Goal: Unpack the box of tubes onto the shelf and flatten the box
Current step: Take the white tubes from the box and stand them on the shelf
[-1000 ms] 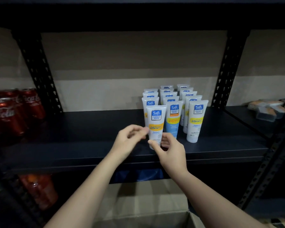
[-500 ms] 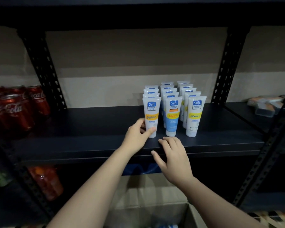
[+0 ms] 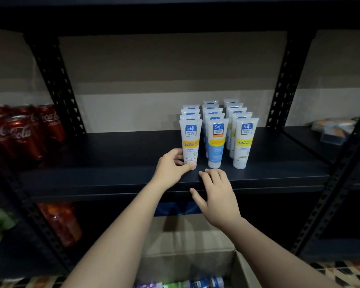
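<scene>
Tube (image 3: 190, 142) between left fingers (image 3: 180, 162)

White tube (image 3: 190, 142) with a blue logo and yellow band, gripped at its cap by the left hand (image 3: 172, 169); just right of the grip, a blue-bodied tube (image 3: 216, 144). Far left, red cans (image 3: 21, 134) with white script. Black shelf (image 3: 112, 163); brown cardboard box (image 3: 187, 242) below.

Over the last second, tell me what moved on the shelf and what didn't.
The front-left tube, held out front in both hands a second ago, now stands at the head of the left row. The left hand still grips its base; the right hand has let go and rests on the shelf edge. The other tubes and cola cans stayed put.
</scene>
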